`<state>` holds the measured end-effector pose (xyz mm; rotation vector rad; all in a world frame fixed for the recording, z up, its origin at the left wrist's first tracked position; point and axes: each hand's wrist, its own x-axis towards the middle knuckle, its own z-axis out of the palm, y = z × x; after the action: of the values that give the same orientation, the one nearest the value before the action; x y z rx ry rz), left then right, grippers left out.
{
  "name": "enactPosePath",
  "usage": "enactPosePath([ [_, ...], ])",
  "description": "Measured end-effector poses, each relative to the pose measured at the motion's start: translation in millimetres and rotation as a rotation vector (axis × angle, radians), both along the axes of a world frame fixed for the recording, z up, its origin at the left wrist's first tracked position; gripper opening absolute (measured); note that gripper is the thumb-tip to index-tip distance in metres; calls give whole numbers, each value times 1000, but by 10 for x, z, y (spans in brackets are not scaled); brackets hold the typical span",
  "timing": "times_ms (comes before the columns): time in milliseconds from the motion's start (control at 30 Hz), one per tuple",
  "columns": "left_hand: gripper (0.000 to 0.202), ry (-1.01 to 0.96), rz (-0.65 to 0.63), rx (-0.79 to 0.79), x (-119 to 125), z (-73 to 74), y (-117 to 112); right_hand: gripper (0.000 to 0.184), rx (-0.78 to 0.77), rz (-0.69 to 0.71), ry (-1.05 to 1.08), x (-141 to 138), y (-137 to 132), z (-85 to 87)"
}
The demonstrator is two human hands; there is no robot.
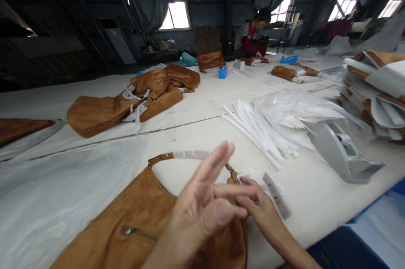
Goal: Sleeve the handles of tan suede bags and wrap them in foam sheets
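Observation:
A brown handbag (148, 205) lies on the table in front of me, with a zip pull on its face. White wrapping (190, 154) covers the middle of its strap. My left hand (202, 201) is raised over the bag, fingers stretched and spread. Its index finger and thumb point right, overlapping my right fingers in view. My right hand (261, 205) is at the bag's right side, just below the strap's metal fitting (232, 173). Its fingers are bent together; what they pinch is hidden. A pale printed tag (276, 197) lies beside it.
White foam sticks (253, 134) and clear plastic (297, 108) lie beyond my right hand, near a grey tape dispenser (344, 150). More brown bags (126, 104) are piled at the left. Stacked wrapped pieces (379, 91) stand right. A person (251, 39) works across the table.

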<state>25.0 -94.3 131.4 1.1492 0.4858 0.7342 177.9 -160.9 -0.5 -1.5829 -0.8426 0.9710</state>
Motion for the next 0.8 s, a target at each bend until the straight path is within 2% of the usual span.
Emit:
enactPosePath([
  [67, 51, 78, 218, 170, -106, 159, 221, 61, -35, 44, 86, 27, 52, -25],
  [133, 45, 211, 421, 340, -246, 253, 592, 58, -61, 79, 119, 62, 81, -36],
  [200, 47, 389, 529, 504, -408, 237, 1021, 48, -99, 140, 61, 107, 75, -19],
  [233, 49, 521, 530, 567, -494, 186, 1225, 49, -117, 174, 4, 137, 64, 5],
  [300, 49, 912, 436, 754, -662, 17, 1563, 53, -127, 188, -143, 220, 56, 85],
  [367, 39, 1066, 383, 802, -792, -207, 1776, 51, -51, 138, -319, 320, 117, 194],
  [433, 31, 1147, 317, 826, -849, -448, 1876, 43, 40, 114, -500, 400, 284, 298],
  [500, 29, 1186, 231, 849, -824, -676, 1909, 40, 63, 147, -671, 427, 541, 358],
  [600, 31, 1194, 83, 903, -700, -939, 1943, 47, -101, 277, -859, 371, 946, 327],
  [667, 28, 1217, -23, 940, -632, -1032, 1999, 47, -262, 397, -962, 314, 1131, 238],
  [733, 22, 1270, -118, 961, -626, -1052, 2085, 33, -371, 502, -1061, 285, 1222, 129],
  [800, 17, 1320, -183, 968, -686, -1015, 2177, 20, -399, 568, -1130, 301, 1248, 39],
])
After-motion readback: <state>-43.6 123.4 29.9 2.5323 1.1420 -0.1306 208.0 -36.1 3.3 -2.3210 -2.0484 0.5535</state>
